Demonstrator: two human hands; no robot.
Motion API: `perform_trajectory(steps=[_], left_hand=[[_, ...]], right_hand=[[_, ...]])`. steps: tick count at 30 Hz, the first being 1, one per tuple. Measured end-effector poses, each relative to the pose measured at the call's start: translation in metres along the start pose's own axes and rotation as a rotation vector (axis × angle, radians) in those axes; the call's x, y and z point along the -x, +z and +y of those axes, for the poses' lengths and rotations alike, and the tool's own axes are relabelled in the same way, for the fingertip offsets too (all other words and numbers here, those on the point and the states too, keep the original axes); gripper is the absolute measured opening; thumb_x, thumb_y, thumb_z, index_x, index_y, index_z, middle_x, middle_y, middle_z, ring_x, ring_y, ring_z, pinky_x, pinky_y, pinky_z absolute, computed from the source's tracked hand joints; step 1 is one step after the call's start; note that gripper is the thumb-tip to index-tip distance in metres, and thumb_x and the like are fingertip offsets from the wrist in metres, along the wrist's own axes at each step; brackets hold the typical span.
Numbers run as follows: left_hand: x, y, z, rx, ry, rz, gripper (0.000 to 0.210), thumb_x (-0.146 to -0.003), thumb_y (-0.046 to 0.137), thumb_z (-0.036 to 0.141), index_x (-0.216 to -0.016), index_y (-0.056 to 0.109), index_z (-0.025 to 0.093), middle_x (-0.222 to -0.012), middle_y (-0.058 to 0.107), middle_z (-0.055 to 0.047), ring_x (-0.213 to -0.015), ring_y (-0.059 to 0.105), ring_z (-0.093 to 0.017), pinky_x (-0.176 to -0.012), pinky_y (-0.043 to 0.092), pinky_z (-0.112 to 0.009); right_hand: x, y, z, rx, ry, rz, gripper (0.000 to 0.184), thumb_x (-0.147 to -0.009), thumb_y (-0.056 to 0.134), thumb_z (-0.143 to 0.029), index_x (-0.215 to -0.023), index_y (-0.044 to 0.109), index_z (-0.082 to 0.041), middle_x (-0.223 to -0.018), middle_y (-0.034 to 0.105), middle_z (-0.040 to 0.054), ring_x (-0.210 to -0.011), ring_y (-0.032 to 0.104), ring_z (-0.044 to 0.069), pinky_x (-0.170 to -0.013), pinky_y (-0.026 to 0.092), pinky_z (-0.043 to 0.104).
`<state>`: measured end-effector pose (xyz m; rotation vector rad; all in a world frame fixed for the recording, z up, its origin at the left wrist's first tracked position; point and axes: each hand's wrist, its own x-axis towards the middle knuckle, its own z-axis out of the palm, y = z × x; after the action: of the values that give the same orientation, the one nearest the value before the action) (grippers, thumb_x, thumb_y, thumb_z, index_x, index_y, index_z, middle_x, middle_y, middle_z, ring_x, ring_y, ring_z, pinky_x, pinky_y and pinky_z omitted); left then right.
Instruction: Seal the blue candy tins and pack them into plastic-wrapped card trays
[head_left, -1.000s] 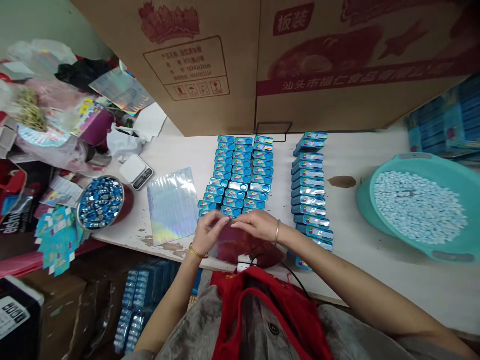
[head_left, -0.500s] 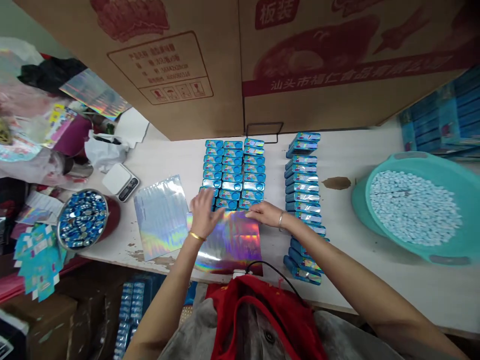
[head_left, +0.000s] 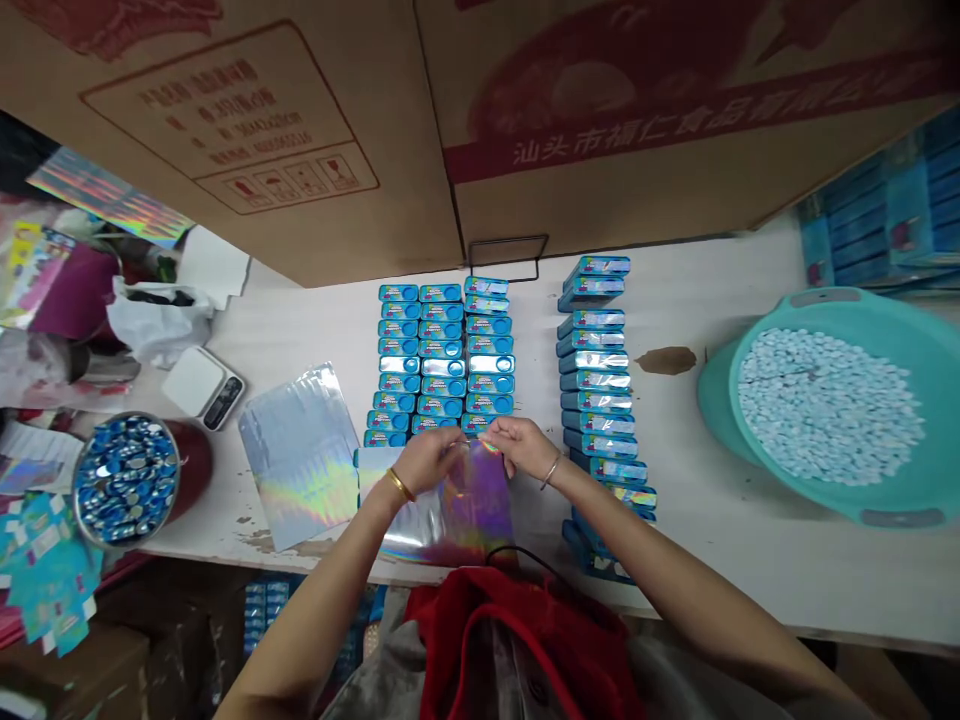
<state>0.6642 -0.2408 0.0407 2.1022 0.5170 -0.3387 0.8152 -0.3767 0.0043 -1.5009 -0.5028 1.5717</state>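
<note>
Left hand point(head_left: 429, 462) at the top edge, fingertips partly tucked away, so can't tell whether that grip is closed! Right hand point(head_left: 528, 448) pinches the corner at one o'clock. Half a second ago the left was spread and blurred; now it's curled in. And the shiny sheet point(head_left: 442, 520), silver running to violet, lies at six o'clock from the blue boxes point(head_left: 439, 406).

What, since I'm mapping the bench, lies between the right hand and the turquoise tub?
In the head view: white tabletop, then a row of blue boxes, then more tabletop with a brown patch.
</note>
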Motion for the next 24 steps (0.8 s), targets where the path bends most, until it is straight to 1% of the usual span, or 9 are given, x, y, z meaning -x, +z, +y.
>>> perform_trajectory(steps=[2,4,7,9,11,14,18,22,24], left_hand=[[-0.001,-0.009,0.000,0.013,-0.019,0.011,0.021,-0.092,0.045,0.032,-0.081,0.060,0.021,-0.077,0.065,-0.003,-0.072,0.060,-0.017,-0.067,0.040,-0.027],[-0.006,-0.023,-0.002,-0.003,-0.039,0.064,0.020,-0.091,0.047,0.033,-0.081,0.060,0.021,-0.077,0.065,-0.003,-0.072,0.059,-0.018,-0.066,0.040,-0.027],[-0.020,-0.041,-0.006,-0.098,-0.058,0.120,0.021,-0.091,0.047,0.034,-0.086,0.062,0.021,-0.082,0.066,-0.004,-0.075,0.060,-0.019,-0.067,0.040,-0.028],[-0.031,-0.045,-0.007,-0.237,-0.072,0.152,0.017,-0.089,0.051,0.030,-0.092,0.065,0.021,-0.090,0.068,-0.006,-0.084,0.061,-0.021,-0.073,0.041,-0.031],[-0.041,-0.042,-0.007,-0.390,-0.075,0.211,0.021,-0.087,0.055,0.027,-0.105,0.065,0.021,-0.102,0.067,-0.009,-0.097,0.059,-0.025,-0.081,0.041,-0.035],[-0.052,-0.029,-0.003,-0.510,0.002,0.261,0.031,-0.091,0.052,0.030,-0.119,0.061,0.021,-0.112,0.064,-0.010,-0.105,0.056,-0.026,-0.085,0.041,-0.038],[-0.063,-0.013,0.001,-0.587,0.080,0.246,0.028,-0.095,0.043,0.027,-0.111,0.065,0.021,-0.109,0.066,-0.009,-0.096,0.059,-0.024,-0.080,0.043,-0.037],[-0.066,-0.004,-0.002,-0.662,0.114,0.334,0.025,-0.094,0.045,0.022,-0.108,0.066,0.020,-0.115,0.067,-0.009,-0.093,0.061,-0.024,-0.077,0.042,-0.037],[-0.064,0.001,-0.004,-0.673,0.142,0.376,0.023,-0.094,0.047,0.019,-0.105,0.066,0.020,-0.116,0.067,-0.009,-0.092,0.062,-0.023,-0.076,0.042,-0.037]], right_hand=[[-0.004,-0.001,-0.008,-0.015,-0.029,-0.050,0.042,-0.071,0.064,-0.062,-0.072,0.052,-0.021,-0.048,0.051,-0.0076,-0.036,0.051,0.011,-0.038,0.033,0.022],[-0.013,-0.004,-0.015,-0.037,-0.066,-0.069,0.041,-0.070,0.065,-0.060,-0.075,0.054,-0.021,-0.049,0.053,-0.0074,-0.039,0.052,0.011,-0.041,0.036,0.023],[-0.029,-0.007,-0.022,-0.058,-0.105,0.010,0.040,-0.068,0.066,-0.058,-0.074,0.051,-0.021,-0.047,0.049,-0.0090,-0.036,0.048,0.009,-0.041,0.034,0.022],[-0.040,-0.006,-0.023,-0.056,-0.107,0.104,0.042,-0.066,0.067,-0.059,-0.071,0.049,-0.022,-0.044,0.047,-0.0092,-0.034,0.047,0.010,-0.039,0.032,0.022],[-0.048,-0.005,-0.020,-0.056,-0.105,0.172,0.042,-0.067,0.066,-0.061,-0.068,0.048,-0.022,-0.043,0.046,-0.0086,-0.034,0.048,0.011,-0.038,0.032,0.022],[-0.054,-0.004,-0.013,-0.080,-0.112,0.184,0.042,-0.070,0.062,-0.061,-0.067,0.049,-0.021,-0.048,0.049,-0.0066,-0.036,0.052,0.012,-0.038,0.034,0.023],[-0.059,-0.007,-0.007,-0.108,-0.112,0.161,0.040,-0.072,0.058,-0.059,-0.065,0.049,-0.021,-0.054,0.051,-0.0055,-0.037,0.054,0.011,-0.037,0.035,0.022],[-0.063,-0.010,-0.008,-0.122,-0.081,0.162,0.037,-0.073,0.058,-0.055,-0.064,0.046,-0.021,-0.059,0.052,-0.0048,-0.036,0.054,0.010,-0.033,0.028,0.020],[-0.064,-0.011,-0.010,-0.115,-0.060,0.169,0.036,-0.074,0.056,-0.053,-0.063,0.045,-0.021,-0.055,0.050,-0.0050,-0.036,0.055,0.011,-0.033,0.024,0.020]])
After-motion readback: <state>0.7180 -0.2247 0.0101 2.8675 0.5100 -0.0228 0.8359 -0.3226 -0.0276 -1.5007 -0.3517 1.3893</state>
